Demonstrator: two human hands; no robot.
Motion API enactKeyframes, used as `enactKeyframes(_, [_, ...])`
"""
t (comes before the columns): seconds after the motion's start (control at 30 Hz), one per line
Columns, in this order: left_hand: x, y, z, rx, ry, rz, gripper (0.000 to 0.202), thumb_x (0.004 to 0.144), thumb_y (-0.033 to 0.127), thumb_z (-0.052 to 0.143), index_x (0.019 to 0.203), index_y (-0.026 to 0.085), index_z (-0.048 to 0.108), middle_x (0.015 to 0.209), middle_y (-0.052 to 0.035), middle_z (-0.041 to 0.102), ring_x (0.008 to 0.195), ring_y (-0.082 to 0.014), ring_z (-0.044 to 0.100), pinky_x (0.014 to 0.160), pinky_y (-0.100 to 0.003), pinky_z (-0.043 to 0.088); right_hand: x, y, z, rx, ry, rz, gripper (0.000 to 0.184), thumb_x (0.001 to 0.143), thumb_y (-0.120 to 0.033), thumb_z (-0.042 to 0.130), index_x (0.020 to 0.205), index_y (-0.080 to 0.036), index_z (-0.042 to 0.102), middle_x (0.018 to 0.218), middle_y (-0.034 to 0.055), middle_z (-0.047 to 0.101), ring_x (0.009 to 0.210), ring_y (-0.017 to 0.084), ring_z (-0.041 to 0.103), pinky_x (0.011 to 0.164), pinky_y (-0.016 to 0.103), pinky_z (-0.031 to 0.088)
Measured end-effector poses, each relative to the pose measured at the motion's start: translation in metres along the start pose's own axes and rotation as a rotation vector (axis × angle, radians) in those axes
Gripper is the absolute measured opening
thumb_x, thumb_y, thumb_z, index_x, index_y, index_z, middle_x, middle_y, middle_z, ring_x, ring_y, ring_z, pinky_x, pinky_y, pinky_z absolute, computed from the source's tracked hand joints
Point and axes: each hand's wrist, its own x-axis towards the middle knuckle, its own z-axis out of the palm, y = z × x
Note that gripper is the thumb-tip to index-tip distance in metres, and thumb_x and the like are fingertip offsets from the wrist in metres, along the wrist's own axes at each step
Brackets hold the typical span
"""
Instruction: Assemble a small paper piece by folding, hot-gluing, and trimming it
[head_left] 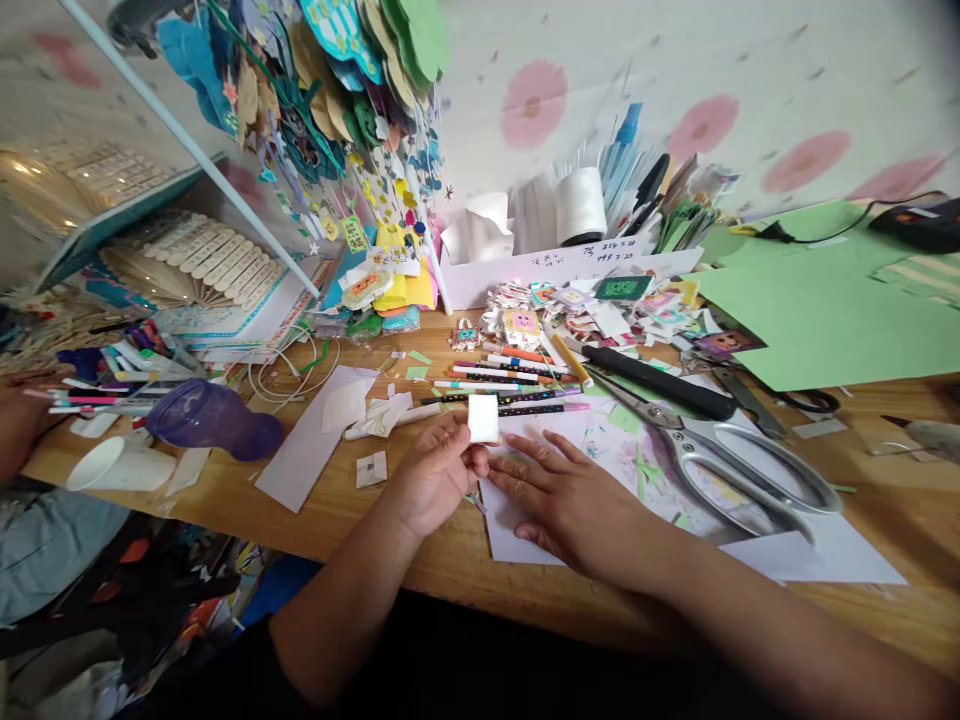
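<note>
My left hand is closed in a pinch on a small white square of paper, held upright just above the wooden table. My right hand lies flat with fingers spread on a white sheet, its fingertips close to the left hand. Big silver scissors lie to the right of the right hand. A row of coloured marker pens lies just behind the paper square.
A tipped purple cup and a white paper cup lie at the left, near another person's hand. Green card, a white box of supplies, sticker scraps and hanging paper crafts crowd the back.
</note>
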Motion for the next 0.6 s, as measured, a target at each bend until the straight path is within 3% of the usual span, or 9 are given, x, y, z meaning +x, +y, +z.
enactKeyframes(0.1, [-0.002, 0.0, -0.002, 0.242, 0.064, 0.093, 0.033, 0.068, 0.036, 0.076, 0.09, 0.017, 0.06, 0.08, -0.0009, 0.059, 0.066, -0.0098, 0.049, 0.064, -0.025, 0.039, -0.007, 0.017, -0.008, -0.103, 0.063, 0.123, 0.037, 0.09, -0.033, 0.054, 0.125, -0.023, 0.06, 0.131, 0.0071, 0.062, 0.128, 0.034, 0.047, 0.107, 0.062, 0.026])
enactKeyframes(0.17, [-0.003, 0.0, -0.001, 0.493, 0.073, 0.137, 0.029, 0.068, 0.033, 0.075, 0.087, 0.017, 0.059, 0.084, -0.0014, 0.06, 0.069, -0.0108, 0.05, 0.064, -0.025, 0.039, -0.015, 0.033, -0.017, -0.16, 0.152, 0.213, 0.023, 0.09, -0.029, 0.053, 0.105, -0.023, 0.069, 0.114, 0.0078, 0.071, 0.114, 0.032, 0.059, 0.101, 0.059, 0.033])
enactKeyframes(0.27, [-0.003, -0.003, 0.001, 0.927, 0.077, 0.227, 0.026, 0.067, 0.028, 0.074, 0.087, 0.02, 0.06, 0.087, -0.0015, 0.061, 0.069, -0.013, 0.051, 0.065, -0.028, 0.041, -0.024, 0.047, -0.028, -0.139, 0.367, 0.318, 0.022, 0.09, -0.028, 0.05, 0.088, -0.019, 0.07, 0.094, 0.0107, 0.074, 0.088, 0.027, 0.066, 0.081, 0.045, 0.049])
enactKeyframes(0.37, [-0.003, -0.006, 0.004, 1.297, 0.085, 0.392, 0.029, 0.064, 0.024, 0.077, 0.089, 0.022, 0.061, 0.091, -0.0026, 0.063, 0.076, -0.0171, 0.054, 0.073, -0.032, 0.043, -0.028, 0.047, -0.03, 0.002, 0.579, 0.471, 0.021, 0.089, -0.032, 0.052, 0.092, -0.02, 0.068, 0.081, 0.0082, 0.071, 0.066, 0.02, 0.064, 0.059, 0.032, 0.049])
enactKeyframes(0.47, [-0.005, -0.006, 0.004, 1.441, 0.031, 0.459, 0.032, 0.065, 0.024, 0.078, 0.092, 0.023, 0.061, 0.092, -0.0038, 0.063, 0.082, -0.0203, 0.056, 0.077, -0.035, 0.044, -0.028, 0.045, -0.027, 0.108, 0.586, 0.571, 0.022, 0.088, -0.034, 0.053, 0.098, -0.021, 0.067, 0.065, 0.0028, 0.066, 0.05, 0.016, 0.057, 0.05, 0.029, 0.044])
enactKeyframes(0.53, [-0.01, -0.004, 0.0, 1.447, 0.005, 0.444, 0.031, 0.067, 0.024, 0.076, 0.093, 0.023, 0.061, 0.091, -0.0035, 0.064, 0.082, -0.0201, 0.057, 0.075, -0.034, 0.045, -0.026, 0.044, -0.026, 0.128, 0.537, 0.518, 0.021, 0.089, -0.029, 0.05, 0.098, -0.02, 0.067, 0.072, 0.005, 0.069, 0.059, 0.018, 0.061, 0.057, 0.03, 0.049])
enactKeyframes(0.6, [-0.016, 0.001, -0.007, 1.424, 0.029, 0.426, 0.029, 0.069, 0.023, 0.074, 0.094, 0.023, 0.06, 0.09, -0.0025, 0.064, 0.08, -0.0184, 0.058, 0.073, -0.032, 0.046, -0.023, 0.04, -0.025, 0.126, 0.428, 0.355, 0.023, 0.09, -0.022, 0.047, 0.099, -0.019, 0.068, 0.091, 0.0094, 0.071, 0.08, 0.021, 0.065, 0.071, 0.034, 0.052])
